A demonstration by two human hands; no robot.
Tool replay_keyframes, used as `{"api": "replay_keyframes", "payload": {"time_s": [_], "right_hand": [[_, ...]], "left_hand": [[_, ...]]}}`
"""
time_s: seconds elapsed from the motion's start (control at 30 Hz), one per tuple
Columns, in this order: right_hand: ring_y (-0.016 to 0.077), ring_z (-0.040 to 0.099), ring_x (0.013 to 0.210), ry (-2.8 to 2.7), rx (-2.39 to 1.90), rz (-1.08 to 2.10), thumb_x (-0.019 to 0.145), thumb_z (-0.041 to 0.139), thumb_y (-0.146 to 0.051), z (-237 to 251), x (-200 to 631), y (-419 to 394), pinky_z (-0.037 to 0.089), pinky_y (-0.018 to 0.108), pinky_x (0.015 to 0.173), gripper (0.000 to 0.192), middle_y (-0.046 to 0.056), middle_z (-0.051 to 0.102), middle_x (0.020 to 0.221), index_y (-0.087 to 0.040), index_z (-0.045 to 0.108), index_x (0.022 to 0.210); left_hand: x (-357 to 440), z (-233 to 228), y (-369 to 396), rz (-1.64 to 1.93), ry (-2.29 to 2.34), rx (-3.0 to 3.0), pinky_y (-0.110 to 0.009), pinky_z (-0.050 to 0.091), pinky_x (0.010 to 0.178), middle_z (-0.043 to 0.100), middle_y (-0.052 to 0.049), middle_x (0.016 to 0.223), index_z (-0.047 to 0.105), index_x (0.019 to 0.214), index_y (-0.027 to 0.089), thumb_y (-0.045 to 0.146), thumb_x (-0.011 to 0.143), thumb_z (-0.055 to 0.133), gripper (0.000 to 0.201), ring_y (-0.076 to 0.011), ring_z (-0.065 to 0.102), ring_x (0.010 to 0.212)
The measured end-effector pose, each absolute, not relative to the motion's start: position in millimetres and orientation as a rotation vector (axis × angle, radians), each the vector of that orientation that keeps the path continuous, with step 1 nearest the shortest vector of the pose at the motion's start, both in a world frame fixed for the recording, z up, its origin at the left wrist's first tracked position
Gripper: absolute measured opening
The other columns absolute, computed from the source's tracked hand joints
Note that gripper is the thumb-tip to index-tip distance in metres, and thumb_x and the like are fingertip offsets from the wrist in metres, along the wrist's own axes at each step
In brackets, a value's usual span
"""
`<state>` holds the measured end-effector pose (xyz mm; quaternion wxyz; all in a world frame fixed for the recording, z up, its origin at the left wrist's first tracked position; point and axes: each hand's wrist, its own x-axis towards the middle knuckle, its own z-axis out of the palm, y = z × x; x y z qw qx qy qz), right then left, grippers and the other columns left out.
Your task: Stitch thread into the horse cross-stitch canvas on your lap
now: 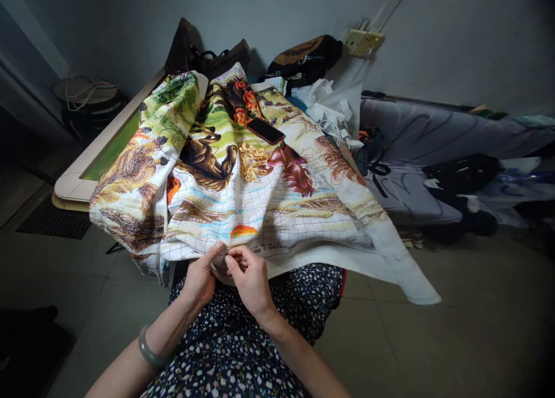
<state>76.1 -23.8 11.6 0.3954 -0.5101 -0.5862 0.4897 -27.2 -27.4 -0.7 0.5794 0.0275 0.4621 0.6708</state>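
A large cross-stitch cloth [277, 213] with a printed grid and stitched coloured pictures drapes over the table and hangs over my lap. My left hand [203, 276] grips its near edge, thumb on top and fingers hidden underneath. Right beside it, my right hand [250, 275] is closed in a pinch at the same edge, just below an orange stitched patch. Whatever sits between those fingertips is too small to make out. Further up, a dark phone with a red edge [265, 130] lies on the cloth.
The table [71, 175] has a pale rounded rim and a green top. Dark bags [208, 57] and a white plastic bag [332, 106] stand at its back. To the right is a grey sofa [399, 196] with clothes; a stool [89, 92] stands left. A socket [363, 41] is on the wall.
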Motion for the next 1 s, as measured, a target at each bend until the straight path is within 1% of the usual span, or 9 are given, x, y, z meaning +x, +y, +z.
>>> {"api": "replay_keyframes", "payload": {"time_s": [0.07, 0.13, 0.33, 0.47, 0.57, 0.7, 0.8, 0.9, 1.0], "right_hand": [[0.0149, 0.064, 0.065, -1.493, -1.283, 1.187, 0.083, 0.056, -0.027, 9, 77, -23, 0.052, 0.022, 0.059, 0.013, 0.004, 0.068, 0.073, -0.017, 0.064, 0.078], [0.0154, 0.064, 0.066, -1.486, -1.274, 1.18, 0.083, 0.057, -0.027, 8, 78, -22, 0.051, 0.023, 0.059, 0.014, 0.004, 0.068, 0.073, -0.017, 0.064, 0.077], [0.0137, 0.059, 0.056, -1.418, -1.287, 1.203, 0.082, 0.058, -0.028, 5, 74, -22, 0.05, 0.022, 0.054, 0.014, 0.002, 0.065, 0.065, -0.017, 0.065, 0.075], [0.0128, 0.059, 0.052, -1.333, -1.292, 1.199, 0.081, 0.061, -0.028, 5, 70, -21, 0.05, 0.022, 0.052, 0.013, 0.001, 0.063, 0.062, -0.017, 0.062, 0.074], [0.0128, 0.06, 0.051, -1.301, -1.29, 1.164, 0.081, 0.063, -0.03, 8, 71, -17, 0.05, 0.022, 0.051, 0.012, 0.0, 0.064, 0.065, -0.018, 0.06, 0.08], [0.013, 0.06, 0.05, -1.622, -1.305, 1.05, 0.086, 0.056, -0.025, 14, 71, -10, 0.049, 0.022, 0.054, 0.016, -0.001, 0.064, 0.062, -0.019, 0.064, 0.1], [0.0116, 0.057, 0.046, -1.863, -1.341, 0.996, 0.09, 0.051, -0.024, 22, 71, -4, 0.043, 0.02, 0.049, 0.015, 0.0, 0.064, 0.061, -0.02, 0.065, 0.093], [0.0093, 0.054, 0.042, -1.67, -1.273, 1.047, 0.092, 0.051, -0.029, 43, 94, 6, 0.04, 0.019, 0.043, 0.014, 0.0, 0.064, 0.064, -0.02, 0.061, 0.088], [0.0054, 0.047, 0.037, -1.221, -0.966, 1.101, 0.095, 0.049, -0.034, 78, 157, 17, 0.039, 0.018, 0.039, 0.014, 0.001, 0.069, 0.082, -0.023, 0.057, 0.095]], "left_hand": [[-27, 0, -26, 1.583, 1.083, 0.062, -0.031, 0.048, 0.091, 0.073, -0.005, 0.091, 0.072, 0.093, 0.014, 0.015, 0.059, 0.081, 0.035, -0.0177, 0.067, 0.087], [-26, -1, -26, 1.594, 1.078, 0.068, -0.031, 0.047, 0.094, 0.073, -0.005, 0.096, 0.071, 0.098, 0.015, 0.013, 0.059, 0.08, 0.04, -0.0175, 0.067, 0.089], [-27, 0, -26, 1.577, 1.078, 0.078, -0.032, 0.048, 0.093, 0.074, -0.005, 0.09, 0.07, 0.104, 0.014, 0.014, 0.06, 0.08, 0.045, -0.0175, 0.068, 0.084], [-26, 2, -26, 1.591, 1.079, 0.092, -0.032, 0.047, 0.092, 0.074, -0.004, 0.091, 0.07, 0.106, 0.015, 0.015, 0.059, 0.081, 0.048, -0.0175, 0.067, 0.085], [-26, 3, -27, 1.595, 1.065, 0.105, -0.032, 0.046, 0.094, 0.074, -0.005, 0.093, 0.07, 0.105, 0.015, 0.016, 0.058, 0.082, 0.049, -0.0184, 0.067, 0.088], [-26, 0, -29, 1.564, 1.049, 0.083, -0.034, 0.046, 0.096, 0.074, -0.007, 0.095, 0.071, 0.102, 0.013, 0.018, 0.058, 0.082, 0.045, -0.0206, 0.068, 0.091], [-27, -3, -30, 1.549, 1.04, 0.062, -0.036, 0.047, 0.097, 0.075, -0.009, 0.096, 0.072, 0.102, 0.012, 0.018, 0.057, 0.083, 0.046, -0.0226, 0.068, 0.093], [-29, -3, -29, 1.545, 1.001, 0.062, -0.037, 0.046, 0.1, 0.074, -0.009, 0.102, 0.07, 0.108, 0.013, 0.016, 0.058, 0.083, 0.052, -0.0245, 0.067, 0.1], [-32, -4, -29, 1.581, 1.018, 0.02, -0.036, 0.045, 0.102, 0.072, -0.008, 0.109, 0.066, 0.116, 0.015, 0.012, 0.06, 0.081, 0.057, -0.024, 0.065, 0.106]]}}
